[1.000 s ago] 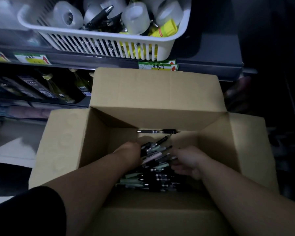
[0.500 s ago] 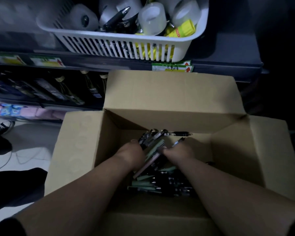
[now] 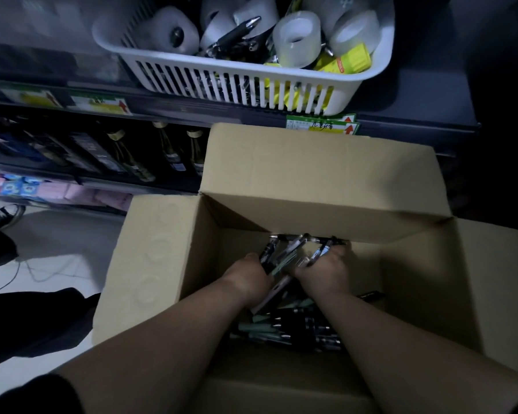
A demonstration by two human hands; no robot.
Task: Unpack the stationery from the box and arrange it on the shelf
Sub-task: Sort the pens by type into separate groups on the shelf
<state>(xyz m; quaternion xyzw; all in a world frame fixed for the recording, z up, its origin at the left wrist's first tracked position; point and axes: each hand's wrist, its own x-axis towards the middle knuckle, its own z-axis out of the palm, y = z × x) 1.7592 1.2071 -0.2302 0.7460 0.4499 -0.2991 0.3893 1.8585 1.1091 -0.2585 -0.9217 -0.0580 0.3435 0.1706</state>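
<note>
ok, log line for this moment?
step: gather | left hand: grips pen bundle | right hand: grips same bundle | cardboard box: open, loose pens inside | white basket: on shelf

Dark bottles lying in a row, pink packets sitting below the bottles, sneaker standing lower left of the bottles.

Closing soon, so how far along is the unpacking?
Looks done: the basket on the shelf holds tape rolls and a black pen. In hand: left hand and right hand grip a bundle of pens inside the box. Left: loose pens on the box bottom.
</note>
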